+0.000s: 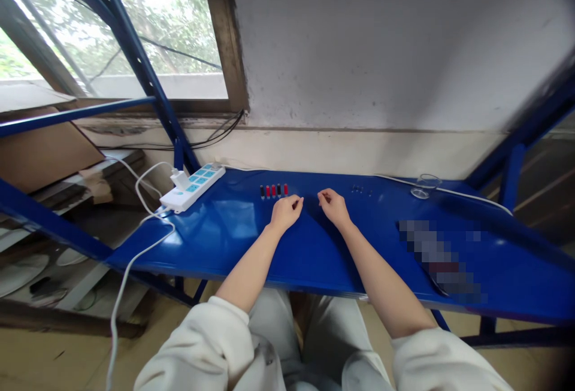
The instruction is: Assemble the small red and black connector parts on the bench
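Observation:
My left hand is just above the blue tabletop, its fingers curled into a pinch. Whatever lies between those fingertips is too small to make out. Right behind it stands a short row of small red and black cylinders with pale lower ends. A little way to the right, my right hand is also closed with thumb and fingers together; anything in it is hidden. The two hands are apart. Several tiny clear pieces lie on the table to the right of my right hand.
A white power strip with a plug and cable sits at the table's left end. Toward the right stand a clear glass and a dark, blurred-out flat object. Blue metal posts frame the table; a white cable runs along its back.

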{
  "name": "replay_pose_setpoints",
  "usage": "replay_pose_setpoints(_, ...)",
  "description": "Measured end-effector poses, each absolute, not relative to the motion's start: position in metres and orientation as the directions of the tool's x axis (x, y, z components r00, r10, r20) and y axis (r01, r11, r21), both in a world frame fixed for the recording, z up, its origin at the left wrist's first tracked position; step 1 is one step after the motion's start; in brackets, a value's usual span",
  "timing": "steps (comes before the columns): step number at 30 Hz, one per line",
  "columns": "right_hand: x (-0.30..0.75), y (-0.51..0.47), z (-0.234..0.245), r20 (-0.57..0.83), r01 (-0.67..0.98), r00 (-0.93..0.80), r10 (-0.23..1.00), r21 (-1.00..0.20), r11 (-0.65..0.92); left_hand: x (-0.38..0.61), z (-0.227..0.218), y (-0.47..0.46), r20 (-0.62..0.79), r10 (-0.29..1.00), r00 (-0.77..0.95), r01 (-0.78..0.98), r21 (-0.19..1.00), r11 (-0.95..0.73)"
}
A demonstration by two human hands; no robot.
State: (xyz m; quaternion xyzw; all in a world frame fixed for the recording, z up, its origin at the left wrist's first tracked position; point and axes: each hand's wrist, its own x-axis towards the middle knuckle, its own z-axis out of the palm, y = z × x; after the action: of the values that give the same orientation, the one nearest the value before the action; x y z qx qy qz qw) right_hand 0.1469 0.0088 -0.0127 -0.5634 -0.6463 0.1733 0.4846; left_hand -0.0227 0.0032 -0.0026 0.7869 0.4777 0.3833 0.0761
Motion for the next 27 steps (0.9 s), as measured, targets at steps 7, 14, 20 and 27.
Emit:
replay_pose_setpoints(7,0.146,0.008,-0.013,0.434,0.567,0.099,0.895,-0.764,0.308,-0.024,0.001,0.000,0.561,0.814,0.152,0.786,0.431,-0.444)
replay_pose_setpoints(14,0.145,0.007,-0.011,0.428,0.562,0.097,0.898,-0.768,0.305,-0.030,0.004,0.004,0.443,0.896,0.029,0.848,0.464,-0.257)
replay_pose_setpoints(20,0.145,0.007,-0.012,0.430,0.566,0.078,0.900,-0.762,0.315,-0.030,0.000,0.011,0.382,0.924,0.028,0.872,0.443,-0.210)
replay_pose_setpoints(27,0.145,0.005,-0.011,0.419,0.569,0.070,0.905,-0.762,0.309,-0.032,-0.004,0.018,0.419,0.907,0.043,0.890,0.396,-0.226)
